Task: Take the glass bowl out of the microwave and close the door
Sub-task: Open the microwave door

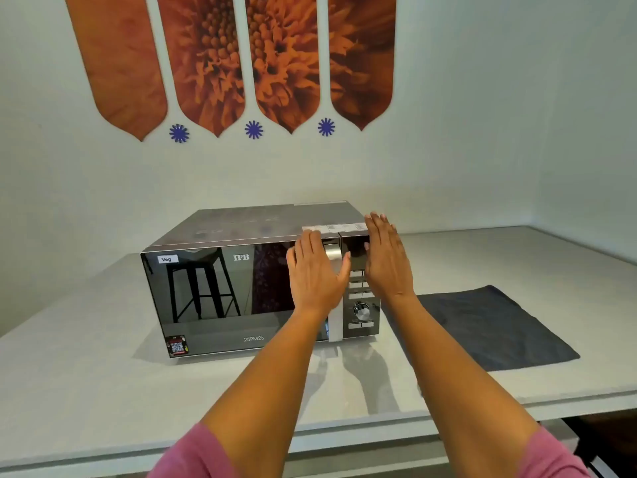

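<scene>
A black mirror-front microwave (pixel 220 291) stands on the pale counter (pixel 86 374) with its door shut. The dark glass reflects a stool, so the glass bowl inside is hidden. My left hand (pixel 315 270) is flat and open in front of the door's right side, beside the silver vertical handle (pixel 335 315). Over the control panel (pixel 360 310) my right hand (pixel 387 257) hovers, fingers stretched upward. Neither hand holds anything.
A dark grey cloth (pixel 489 326) lies flat on the counter right of the microwave. The counter's front edge (pixel 344 432) runs below my forearms. A wall with orange flower panels (pixel 241 63) rises behind. A side wall closes the right corner.
</scene>
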The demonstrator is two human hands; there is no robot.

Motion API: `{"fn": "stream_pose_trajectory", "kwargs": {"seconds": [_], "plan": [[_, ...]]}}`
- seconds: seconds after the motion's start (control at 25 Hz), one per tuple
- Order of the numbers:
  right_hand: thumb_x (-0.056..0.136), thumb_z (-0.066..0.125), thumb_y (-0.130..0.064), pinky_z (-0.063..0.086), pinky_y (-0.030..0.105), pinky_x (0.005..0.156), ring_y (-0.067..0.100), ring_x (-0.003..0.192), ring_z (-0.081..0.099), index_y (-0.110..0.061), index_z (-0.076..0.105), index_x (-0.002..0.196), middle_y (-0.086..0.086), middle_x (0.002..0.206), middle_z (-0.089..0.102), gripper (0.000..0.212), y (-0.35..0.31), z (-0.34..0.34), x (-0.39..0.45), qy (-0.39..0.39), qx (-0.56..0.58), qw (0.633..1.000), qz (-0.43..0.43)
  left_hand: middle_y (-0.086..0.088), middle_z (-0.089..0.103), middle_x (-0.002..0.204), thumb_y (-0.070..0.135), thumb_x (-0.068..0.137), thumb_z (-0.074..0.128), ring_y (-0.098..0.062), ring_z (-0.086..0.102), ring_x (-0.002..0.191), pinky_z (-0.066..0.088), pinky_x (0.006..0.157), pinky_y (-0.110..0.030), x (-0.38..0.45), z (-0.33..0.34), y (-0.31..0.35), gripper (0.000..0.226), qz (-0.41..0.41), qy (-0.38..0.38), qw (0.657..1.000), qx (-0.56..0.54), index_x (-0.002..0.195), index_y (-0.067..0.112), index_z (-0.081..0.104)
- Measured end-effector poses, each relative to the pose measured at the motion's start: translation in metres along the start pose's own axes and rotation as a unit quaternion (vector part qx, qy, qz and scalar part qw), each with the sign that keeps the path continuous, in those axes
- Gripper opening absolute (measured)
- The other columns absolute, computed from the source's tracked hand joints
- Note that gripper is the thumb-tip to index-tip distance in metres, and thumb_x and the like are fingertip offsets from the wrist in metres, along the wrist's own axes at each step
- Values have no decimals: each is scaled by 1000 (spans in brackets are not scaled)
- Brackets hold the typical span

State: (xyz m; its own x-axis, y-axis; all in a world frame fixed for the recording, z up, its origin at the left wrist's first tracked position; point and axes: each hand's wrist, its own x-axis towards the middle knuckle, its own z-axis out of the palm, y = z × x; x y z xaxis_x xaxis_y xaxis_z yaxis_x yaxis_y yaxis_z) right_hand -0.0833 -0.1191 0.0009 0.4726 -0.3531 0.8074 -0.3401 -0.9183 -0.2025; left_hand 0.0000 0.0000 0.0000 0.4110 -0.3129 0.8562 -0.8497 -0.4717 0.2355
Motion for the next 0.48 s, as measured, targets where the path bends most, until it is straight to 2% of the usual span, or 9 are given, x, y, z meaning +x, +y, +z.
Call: {"fn": "stream_pose_trajectory", "kwargs": {"seconds": [0.12, 0.28, 0.36, 0.48], "plan": [[96, 43, 4, 10, 36, 126, 28, 154, 16, -5, 22, 156, 13, 164, 25, 63, 5, 6, -7, -19, 9, 999, 24, -7, 50, 114, 61, 87, 48, -24, 49, 104, 42, 93, -39, -14, 10, 9, 62, -84, -33, 996, -7, 118, 7, 47], [94, 45, 10, 25, 44, 124, 29, 152, 23, -5, 28, 154, 14, 161, 31, 64, 16, 14, -13, -38, 44, 998, 6, -5, 54, 104, 64, 85, 54, -21, 51, 98, 45, 88, -37, -11, 22, 15, 62, -142, -58, 985, -74, 111, 8, 49], [96, 45, 10, 31, 45, 121, 30, 151, 26, -7, 30, 153, 15, 160, 33, 62, 19, 16, -11, -33, 77, 996, 27, -7, 57, 99, 60, 83, 60, -22, 55, 93, 49, 83, -37, -5, 26, 19, 58, -193, -53, 968, -149, 107, 8, 48], [97, 45, 9, 33, 47, 120, 30, 151, 26, -9, 31, 153, 13, 160, 33, 60, 16, 22, -11, -28, 115, 992, 49, -6, 60, 89, 53, 83, 67, -22, 62, 79, 51, 64, -30, 2, 29, 21, 49, -267, -48, 934, -234, 101, 12, 48]]}}
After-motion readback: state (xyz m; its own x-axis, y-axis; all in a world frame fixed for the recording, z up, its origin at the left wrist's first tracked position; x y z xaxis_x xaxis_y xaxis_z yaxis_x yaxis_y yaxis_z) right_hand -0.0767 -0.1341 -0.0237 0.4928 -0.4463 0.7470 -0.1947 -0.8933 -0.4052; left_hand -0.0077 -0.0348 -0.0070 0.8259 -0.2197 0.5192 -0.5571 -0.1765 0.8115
